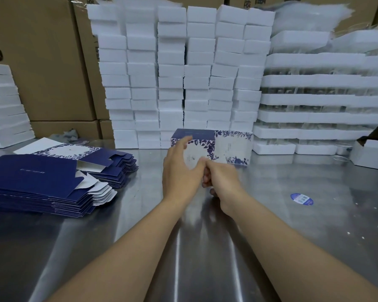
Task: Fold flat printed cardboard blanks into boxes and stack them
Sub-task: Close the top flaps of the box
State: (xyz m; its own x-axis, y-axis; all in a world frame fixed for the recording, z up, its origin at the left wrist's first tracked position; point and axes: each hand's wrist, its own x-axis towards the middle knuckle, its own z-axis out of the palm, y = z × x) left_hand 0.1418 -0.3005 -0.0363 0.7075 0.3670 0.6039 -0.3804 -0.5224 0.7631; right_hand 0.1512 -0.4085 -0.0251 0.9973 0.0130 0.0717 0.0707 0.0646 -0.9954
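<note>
Two stacks of flat blanks were noted on the left of the steel bench [271, 214]. The front stack [37, 184] lay navy side up, and the rear stack [114, 164] just behind it was topped by one blank showing a white and blue floral panel. The sheets in each stack were too thin to be counted.

One folded box [229, 147] was seen at the far middle of the bench, against the foam. A seam down its face left it unclear whether this was one box or two set end to end.

Two bare hands were recorded in front of it. The left hand [179, 171] was spread, fingers straight, at the box's left front, with contact blurred. The right hand [222, 182] was curled beside it, touching the left thumb; whether anything was held could not be told.

Behind the box, six columns of white foam blocks [170, 70] were counted, and to the right about seven tiers of foam trays [314, 99]. One round blue sticker [301, 199] lay on the bench, right of the hands.
</note>
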